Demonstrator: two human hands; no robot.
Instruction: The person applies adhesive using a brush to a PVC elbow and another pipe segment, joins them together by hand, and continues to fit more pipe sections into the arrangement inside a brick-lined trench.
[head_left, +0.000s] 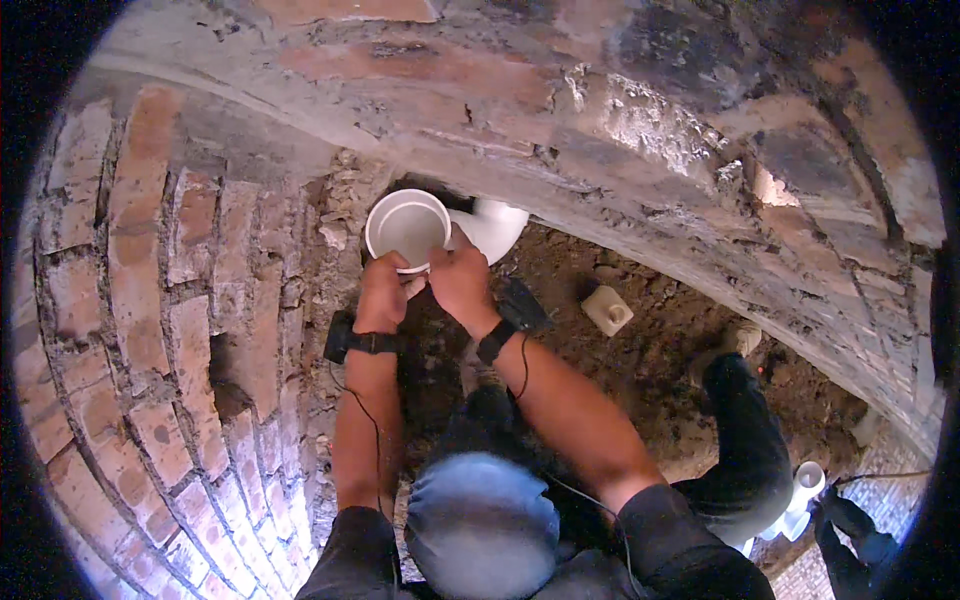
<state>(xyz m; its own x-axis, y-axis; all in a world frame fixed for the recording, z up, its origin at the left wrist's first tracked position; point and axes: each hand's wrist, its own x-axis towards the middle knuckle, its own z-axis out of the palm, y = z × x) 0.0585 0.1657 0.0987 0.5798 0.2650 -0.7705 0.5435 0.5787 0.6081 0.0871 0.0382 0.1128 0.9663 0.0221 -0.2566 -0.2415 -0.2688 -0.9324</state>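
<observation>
Brick walls (140, 330): 2 are flanking the dirt floor (655, 385), converging toward its far left corner.
White pipe fitting (408, 228): sitting at that corner, its mouth facing up; a curved white pipe (503, 228) is showing just beside its right.
Left hand (381, 295): fingers are clamping the near rim.
Right hand (462, 285): fingers are gripping the rim's near right side.
Rim handling: spreading the 2 grips to opposite sides would probably be giving steadier, more even pressure.

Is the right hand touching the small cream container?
Apart. The head view shows brown soil between the right hand and the cream container.
</observation>
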